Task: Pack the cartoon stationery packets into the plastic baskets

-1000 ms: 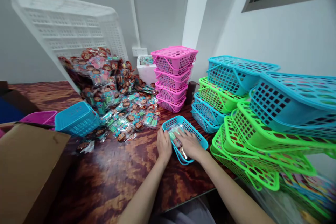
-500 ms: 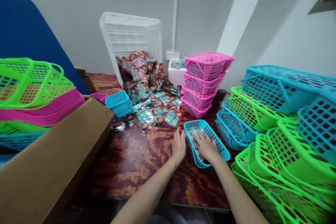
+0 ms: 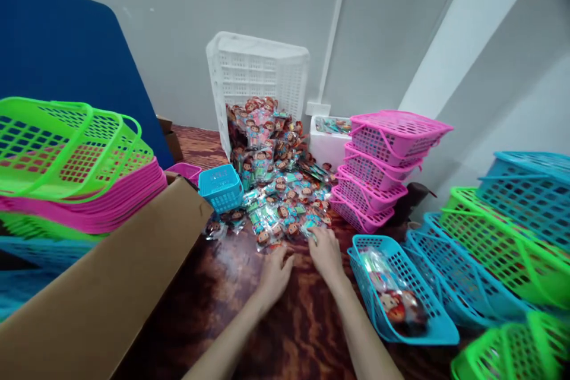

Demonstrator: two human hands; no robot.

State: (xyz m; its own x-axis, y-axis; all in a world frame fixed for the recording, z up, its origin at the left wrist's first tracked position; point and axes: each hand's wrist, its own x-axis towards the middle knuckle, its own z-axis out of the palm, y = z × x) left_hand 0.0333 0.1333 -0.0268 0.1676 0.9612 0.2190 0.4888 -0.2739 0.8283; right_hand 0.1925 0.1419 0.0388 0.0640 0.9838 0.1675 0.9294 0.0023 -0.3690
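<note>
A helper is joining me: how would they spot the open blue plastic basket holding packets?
Find the stack of pink plastic baskets. In front sits the open blue plastic basket. Unlike the stacked blue and green plastic baskets on its right, it shows shiny wrapped packets.

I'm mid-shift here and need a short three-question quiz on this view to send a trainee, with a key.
1. Multiple choice: what lies in the open blue basket just to the right of the hands?
A) Pairs of scissors
B) clear-wrapped packets
C) Rolls of tape

2. True or false: from the camera's view, the stack of pink baskets stands to the right of the tall white crate.

3. Short answer: which is nearer that basket, the left hand or the right hand?

Key: 1. B. 2. True. 3. The right hand.
</note>
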